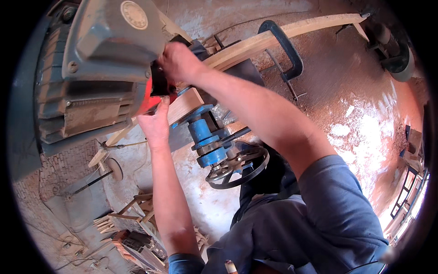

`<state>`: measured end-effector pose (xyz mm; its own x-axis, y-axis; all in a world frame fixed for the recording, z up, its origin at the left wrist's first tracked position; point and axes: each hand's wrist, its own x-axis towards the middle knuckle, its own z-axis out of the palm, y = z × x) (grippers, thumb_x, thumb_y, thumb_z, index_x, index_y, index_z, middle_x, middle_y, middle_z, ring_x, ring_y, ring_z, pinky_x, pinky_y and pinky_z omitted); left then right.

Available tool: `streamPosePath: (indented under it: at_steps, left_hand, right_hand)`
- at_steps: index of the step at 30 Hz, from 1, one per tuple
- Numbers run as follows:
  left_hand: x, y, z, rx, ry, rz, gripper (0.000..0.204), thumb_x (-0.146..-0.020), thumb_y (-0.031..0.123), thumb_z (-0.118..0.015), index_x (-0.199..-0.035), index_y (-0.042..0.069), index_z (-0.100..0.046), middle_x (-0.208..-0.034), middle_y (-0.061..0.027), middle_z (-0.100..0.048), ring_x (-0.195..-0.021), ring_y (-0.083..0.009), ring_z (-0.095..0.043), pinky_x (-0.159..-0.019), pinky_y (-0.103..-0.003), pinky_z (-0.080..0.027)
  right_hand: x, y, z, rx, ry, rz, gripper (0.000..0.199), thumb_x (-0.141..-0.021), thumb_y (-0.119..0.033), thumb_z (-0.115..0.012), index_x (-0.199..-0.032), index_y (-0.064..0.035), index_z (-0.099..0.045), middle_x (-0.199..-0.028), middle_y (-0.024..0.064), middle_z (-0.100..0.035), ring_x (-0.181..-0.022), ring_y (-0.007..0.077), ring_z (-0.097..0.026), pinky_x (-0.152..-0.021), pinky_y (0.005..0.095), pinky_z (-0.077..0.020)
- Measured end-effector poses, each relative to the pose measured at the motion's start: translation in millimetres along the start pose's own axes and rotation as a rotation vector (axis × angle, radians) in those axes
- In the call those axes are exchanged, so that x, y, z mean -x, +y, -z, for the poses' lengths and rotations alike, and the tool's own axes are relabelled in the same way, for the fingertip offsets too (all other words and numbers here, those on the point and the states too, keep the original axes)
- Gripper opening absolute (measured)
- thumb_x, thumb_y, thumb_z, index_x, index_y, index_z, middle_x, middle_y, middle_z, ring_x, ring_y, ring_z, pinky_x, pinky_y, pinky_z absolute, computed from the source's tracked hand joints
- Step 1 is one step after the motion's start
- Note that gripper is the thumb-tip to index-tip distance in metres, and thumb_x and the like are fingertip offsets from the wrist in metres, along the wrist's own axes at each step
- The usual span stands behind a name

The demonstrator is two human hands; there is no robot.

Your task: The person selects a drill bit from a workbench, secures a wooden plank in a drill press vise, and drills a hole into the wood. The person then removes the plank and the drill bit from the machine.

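Observation:
A large dusty grey motor housing [109,50] fills the upper left, with a red machine part [148,100] on its right side. My left hand [155,125] grips the lower edge of this red part, its thumb pointing up against it; the other fingers are hidden. Higher up, my right hand [180,61] is closed at the dark gap beside the housing, slightly blurred, and what its fingers hold is hidden. Just right of my left hand lies a pale wooden block [187,106]. Below the block is a blue clamp mechanism [203,134] with a black handwheel [239,169].
A long curved wooden piece [292,29] crosses the top, with a dark C-clamp [285,48] on it. Sawdust covers the floor [337,86] at right. Wood scraps [137,219] lie at lower left, near a round disc on a rod [114,169].

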<state>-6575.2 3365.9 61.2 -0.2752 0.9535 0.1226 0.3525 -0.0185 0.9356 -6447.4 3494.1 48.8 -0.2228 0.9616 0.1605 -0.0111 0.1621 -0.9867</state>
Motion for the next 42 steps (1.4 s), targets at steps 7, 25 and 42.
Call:
streamPosePath:
  at_steps: [7,25,42]
  left_hand:
    - [9.2,4.5,-18.2,0.114,0.172,-0.060,0.048,-0.080,-0.005,-0.069,-0.124,-0.003,-0.050,-0.116,-0.0116,-0.059,-0.102,-0.0189,-0.057,-0.094,-0.035,-0.046]
    - [7.0,4.6,-13.9,0.111,0.112,-0.081,0.048,-0.081,-0.001,-0.070,-0.125,-0.002,-0.050,-0.118,-0.0120,-0.060,-0.105,-0.0210,-0.058,-0.096,-0.037,-0.046]
    - [7.0,0.7,-16.3,0.264,0.087,-0.085,0.035,-0.081,-0.004,-0.067,-0.115,-0.005,-0.059,-0.112,-0.0136,-0.063,-0.096,-0.0193,-0.063,-0.085,-0.033,-0.053]
  right_hand:
    - [36.9,4.9,9.8,-0.216,-0.073,-0.111,0.020,-0.097,-0.016,-0.053,-0.097,0.0012,-0.063,-0.078,0.0057,-0.065,-0.068,0.0126,-0.060,-0.065,0.0306,-0.0511]
    - [50.1,1.0,0.3,-0.266,-0.119,-0.153,0.021,-0.097,-0.014,-0.052,-0.106,0.0026,-0.062,-0.082,0.0071,-0.067,-0.070,0.0131,-0.063,-0.064,0.0296,-0.0550]
    - [43.3,-23.1,-3.1,0.068,-0.140,-0.050,0.023,-0.094,-0.016,-0.052,-0.104,0.0035,-0.057,-0.080,0.0262,-0.065,-0.078,0.0403,-0.067,-0.070,0.0428,-0.0527]
